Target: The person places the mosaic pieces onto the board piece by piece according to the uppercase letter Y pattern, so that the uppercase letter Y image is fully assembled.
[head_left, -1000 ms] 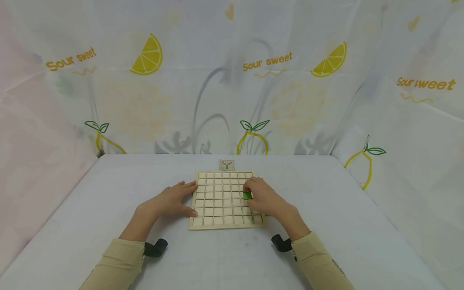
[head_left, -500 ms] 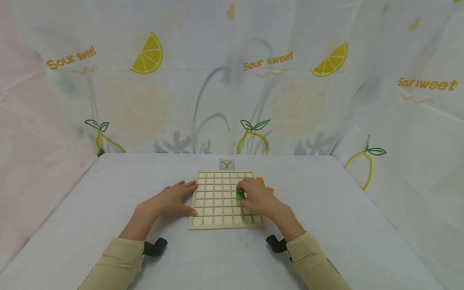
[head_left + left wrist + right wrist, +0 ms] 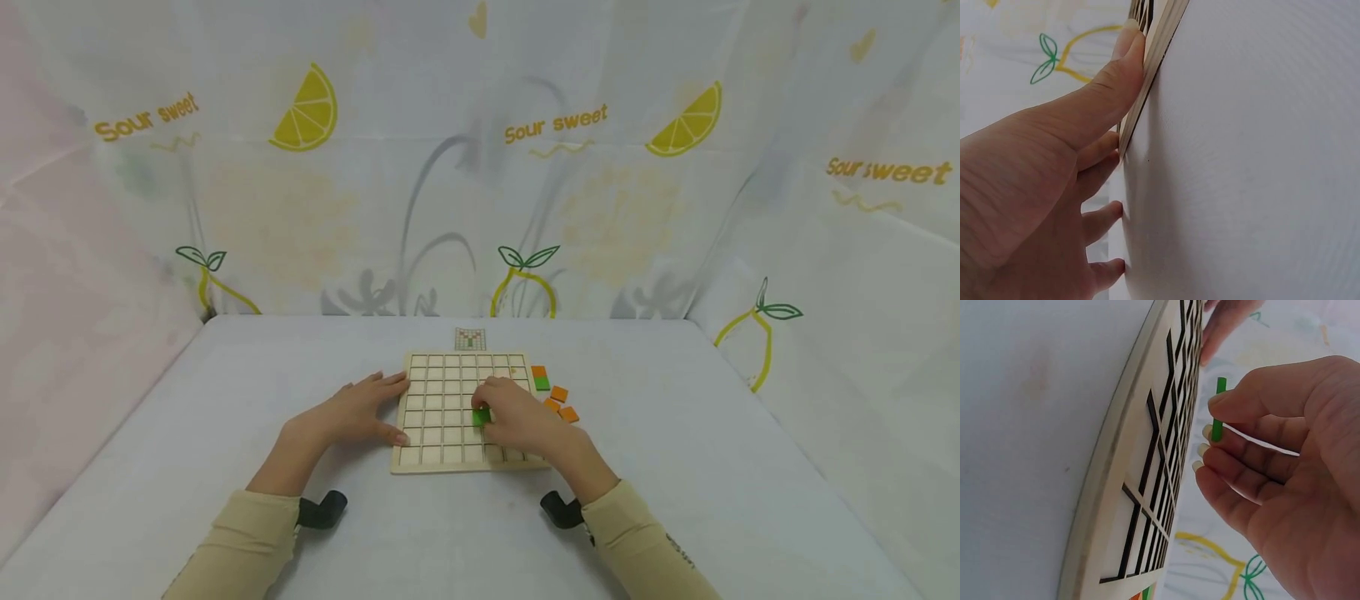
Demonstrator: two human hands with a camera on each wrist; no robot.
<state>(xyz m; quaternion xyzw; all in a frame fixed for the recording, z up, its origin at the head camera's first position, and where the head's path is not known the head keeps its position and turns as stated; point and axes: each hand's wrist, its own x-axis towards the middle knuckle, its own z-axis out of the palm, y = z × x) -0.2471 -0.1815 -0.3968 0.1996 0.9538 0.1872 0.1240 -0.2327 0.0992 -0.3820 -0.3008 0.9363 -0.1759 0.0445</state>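
Note:
A light wooden grid board (image 3: 450, 469) with square recesses lies on the table in the head view. My right hand (image 3: 517, 414) pinches a thin green square tile (image 3: 481, 417) over the board, right of its middle. The right wrist view shows this green tile (image 3: 1219, 387) edge-on between thumb and fingers, apart from the board's surface. On the board's left side rests my left hand (image 3: 358, 414), thumb and fingers spread along the edge. In the left wrist view, the thumb of this left hand (image 3: 1041, 162) lies against the board's wooden edge (image 3: 1157, 59).
Several orange tiles (image 3: 569, 414) lie loose on the white table just right of the board. Near its upper right corner, an orange tile (image 3: 538, 371) adjoins a green one (image 3: 542, 384). Behind the board lies a small card (image 3: 470, 338) with a coloured grid pattern.
My right hand has moved left across the board and slightly nearer, carrying the green tile. Orange and green tiles beside the board have come into sight. The left hand has stayed in place.

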